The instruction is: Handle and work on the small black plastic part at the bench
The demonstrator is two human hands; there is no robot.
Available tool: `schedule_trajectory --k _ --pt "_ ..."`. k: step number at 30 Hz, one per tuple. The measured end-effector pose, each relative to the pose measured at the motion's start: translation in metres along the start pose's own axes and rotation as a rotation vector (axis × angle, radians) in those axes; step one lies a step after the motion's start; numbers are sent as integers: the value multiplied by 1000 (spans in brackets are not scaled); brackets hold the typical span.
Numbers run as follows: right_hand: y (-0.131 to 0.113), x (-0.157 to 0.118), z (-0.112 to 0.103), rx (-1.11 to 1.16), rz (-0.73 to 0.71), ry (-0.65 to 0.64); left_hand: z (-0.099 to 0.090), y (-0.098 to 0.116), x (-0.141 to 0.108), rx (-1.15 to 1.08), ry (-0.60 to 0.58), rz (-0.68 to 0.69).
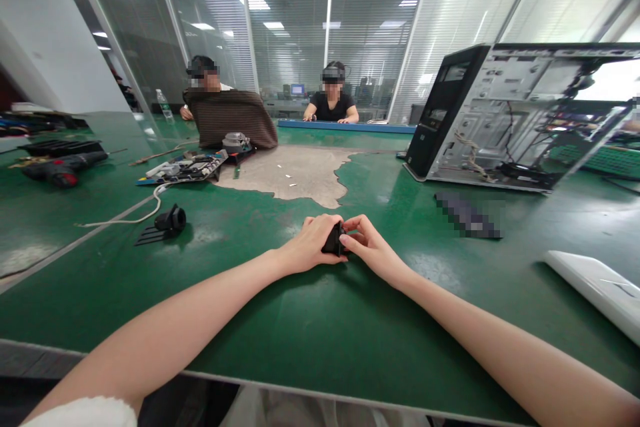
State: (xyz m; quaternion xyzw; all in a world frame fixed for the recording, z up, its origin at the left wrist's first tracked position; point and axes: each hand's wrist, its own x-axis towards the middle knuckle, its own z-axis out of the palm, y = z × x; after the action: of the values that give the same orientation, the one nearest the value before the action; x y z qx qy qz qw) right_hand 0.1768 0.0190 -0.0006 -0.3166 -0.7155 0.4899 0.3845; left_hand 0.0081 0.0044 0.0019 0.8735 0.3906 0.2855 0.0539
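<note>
One cordless drill (pixel 65 168) lies at the far left of the green table (pixel 280 333). Next comes a black finned part (pixel 169 221), near a pale cable (pixel 125 220), with a circuit board (pixel 187 168) behind. At the middle, above the table, the left hand (pixel 316 240) grips a small black part (pixel 332 240), its fingers wrapped round it; the right hand (pixel 367 247) pinches its right side. Farther right stands an open computer case (pixel 495 113), then a white device (pixel 600 287) nearer the edge.

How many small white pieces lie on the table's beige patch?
3 on the beige patch: the farthest white piece, the middle white piece, the nearest white piece; tinier ones may not show.
</note>
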Motion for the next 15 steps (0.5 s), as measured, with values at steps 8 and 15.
schedule_trajectory --k 8,15 --pt "-1 -4 -3 42 -46 -95 -1 1 0 5 -4 -11" --pt "-1 -2 -1 34 -26 -32 0 1 0 17 0 2"
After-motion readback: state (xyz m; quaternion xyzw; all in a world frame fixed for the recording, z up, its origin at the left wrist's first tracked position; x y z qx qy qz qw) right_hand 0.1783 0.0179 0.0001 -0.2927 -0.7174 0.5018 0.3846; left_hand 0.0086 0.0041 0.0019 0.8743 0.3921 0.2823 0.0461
